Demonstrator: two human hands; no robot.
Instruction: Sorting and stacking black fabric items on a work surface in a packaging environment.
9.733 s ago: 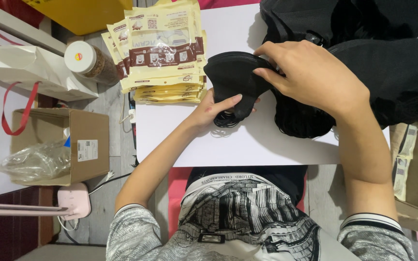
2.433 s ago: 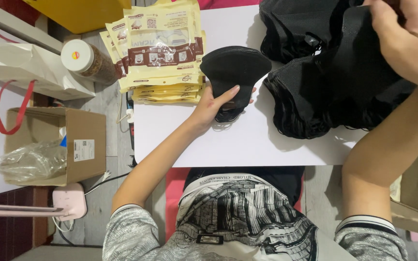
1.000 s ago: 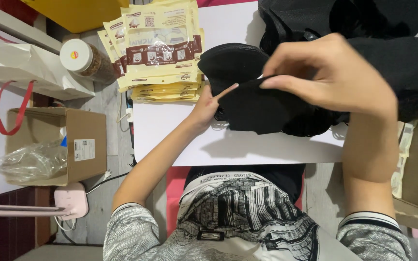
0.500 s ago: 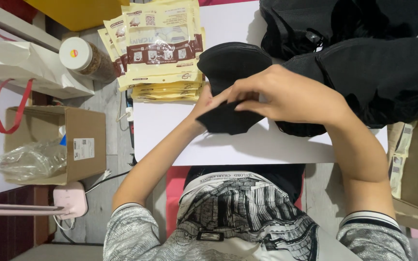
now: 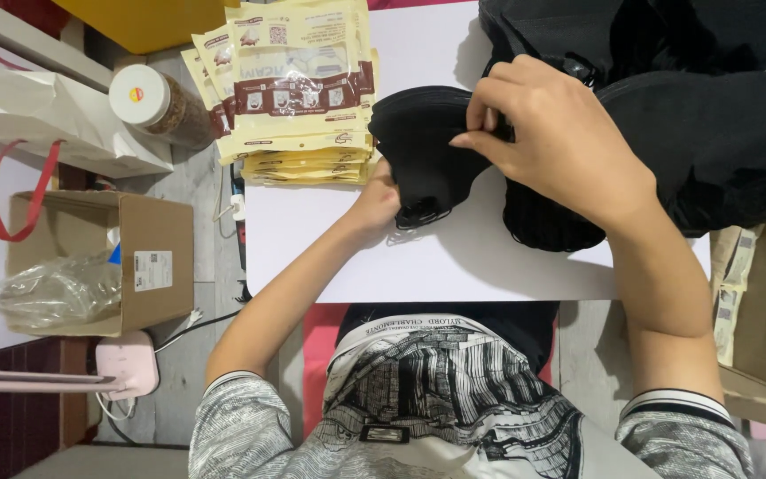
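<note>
Hidden: our left hand (image 5: 381, 197) has its fingers tucked under the black mask stack (image 5: 425, 151), so we cannot tell its grip. The black pile (image 5: 702, 133) runs off the top edge. Our right hand (image 5: 553, 142) pinches the stack's upper edge, fingertips closed on it. The stack lies on the white table (image 5: 454, 257), just beside the yellow packets (image 5: 299, 89).

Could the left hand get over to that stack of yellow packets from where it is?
Probably yes. The left hand rests on the small stack of black masks, and the yellow packets lie right beside it on the white table, with nothing between them.
</note>
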